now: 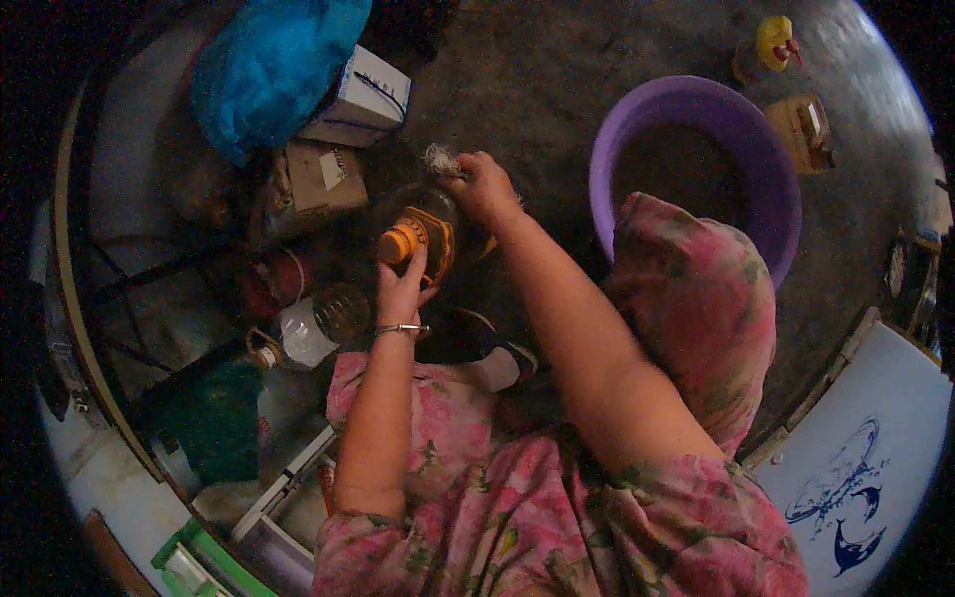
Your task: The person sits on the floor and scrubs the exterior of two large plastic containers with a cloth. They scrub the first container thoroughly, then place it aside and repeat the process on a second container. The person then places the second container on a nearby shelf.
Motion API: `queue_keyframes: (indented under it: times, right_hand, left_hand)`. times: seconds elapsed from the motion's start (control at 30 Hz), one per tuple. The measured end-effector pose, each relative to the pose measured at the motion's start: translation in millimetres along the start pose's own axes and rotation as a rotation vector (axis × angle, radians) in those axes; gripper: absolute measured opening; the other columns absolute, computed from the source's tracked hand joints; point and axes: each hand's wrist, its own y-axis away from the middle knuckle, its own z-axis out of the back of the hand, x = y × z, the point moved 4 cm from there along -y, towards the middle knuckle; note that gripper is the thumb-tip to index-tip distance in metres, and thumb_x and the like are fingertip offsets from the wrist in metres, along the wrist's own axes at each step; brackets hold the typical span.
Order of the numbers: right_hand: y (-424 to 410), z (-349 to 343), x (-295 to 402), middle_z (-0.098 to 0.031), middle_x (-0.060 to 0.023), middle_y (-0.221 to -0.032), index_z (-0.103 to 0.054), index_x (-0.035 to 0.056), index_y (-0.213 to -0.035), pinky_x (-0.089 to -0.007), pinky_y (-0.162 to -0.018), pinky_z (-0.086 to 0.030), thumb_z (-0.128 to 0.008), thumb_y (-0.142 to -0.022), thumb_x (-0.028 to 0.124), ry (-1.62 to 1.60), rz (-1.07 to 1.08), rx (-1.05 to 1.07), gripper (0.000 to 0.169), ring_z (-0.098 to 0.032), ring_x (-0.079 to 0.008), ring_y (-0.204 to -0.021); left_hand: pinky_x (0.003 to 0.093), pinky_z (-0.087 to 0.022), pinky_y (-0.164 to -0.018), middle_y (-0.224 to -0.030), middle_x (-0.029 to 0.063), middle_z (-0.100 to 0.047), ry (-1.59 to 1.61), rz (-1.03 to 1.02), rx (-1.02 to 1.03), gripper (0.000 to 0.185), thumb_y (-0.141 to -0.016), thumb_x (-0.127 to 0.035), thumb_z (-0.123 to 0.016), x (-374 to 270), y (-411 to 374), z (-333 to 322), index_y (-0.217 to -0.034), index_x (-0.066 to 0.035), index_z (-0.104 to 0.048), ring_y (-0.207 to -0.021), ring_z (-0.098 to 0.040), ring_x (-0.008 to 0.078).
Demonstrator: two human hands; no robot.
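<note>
My left hand [404, 287] is closed around the neck of a large clear plastic bottle [415, 195] with an orange screw cap [398, 242] and an orange handle. The bottle's cap end points towards me. In my right hand [483, 186] is a wad of pale steel wool or scrubbing mesh [441, 161], held just beyond and to the right of the bottle. A gap shows between the wad and the orange cap. The lower part of the bottle is dark and hard to make out.
A purple plastic tub [781, 186] stands to the right on the floor. Cardboard boxes [328, 179] and a blue bag [276, 71] are at the upper left. Another clear plastic bottle [339, 313] lies left of my hands. A yellow-topped container [774, 43] stands at the far right.
</note>
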Motion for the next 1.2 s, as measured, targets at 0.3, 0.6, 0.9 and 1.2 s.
queue_keyframes:
  times: [0.3,0.6,0.9,1.2]
  right_hand:
    - [-40,24,-58,-0.067,-0.0132,-0.095,-0.064,0.0059,-0.105,-0.0342,-0.079,-0.047,-0.075,-0.072,0.027,-0.051,-0.234,0.009,0.041,-0.063,-0.0252,-0.089]
    - [-47,14,-47,-0.066,-0.0134,-0.099,-0.064,0.0048,-0.103,-0.0350,-0.077,-0.048,-0.074,-0.073,0.022,-0.091,-0.111,0.175,0.036,-0.063,-0.0243,-0.092]
    - [-30,20,-12,-0.064,-0.0139,-0.103,-0.064,0.0089,-0.105,-0.0370,-0.081,-0.048,-0.073,-0.071,0.022,-0.122,0.134,0.139,0.037,-0.062,-0.0291,-0.093]
    - [-5,10,-83,-0.064,-0.0144,-0.097,-0.063,0.0034,-0.100,-0.0344,-0.078,-0.047,-0.072,-0.073,0.022,-0.077,-0.147,-0.182,0.033,-0.062,-0.0274,-0.089]
  left_hand:
    - [0.0482,-0.046,-0.085,-0.139,0.0079,-0.030,0.041,0.004,0.116,0.078,-0.078,-0.016,-0.071,-10,1,-22,-0.139,-0.022,-0.022,-0.121,-0.039,0.0281]
    - [0.0498,-0.048,-0.085,-0.129,0.0063,-0.042,0.151,0.059,0.203,0.061,-0.081,-0.003,-0.061,-3,-4,-18,-0.133,-0.019,-0.034,-0.116,-0.045,0.0258]
    - [0.0442,-0.050,-0.083,-0.120,0.0066,-0.050,0.141,0.058,0.193,0.056,-0.078,-0.002,-0.064,4,-18,-6,-0.127,-0.015,-0.041,-0.110,-0.049,0.0246]
    - [0.0376,-0.034,-0.101,-0.136,0.0141,-0.036,-0.277,-0.508,-0.002,0.091,-0.070,-0.012,-0.077,-12,-28,-13,-0.141,-0.007,-0.020,-0.122,-0.039,0.0242]
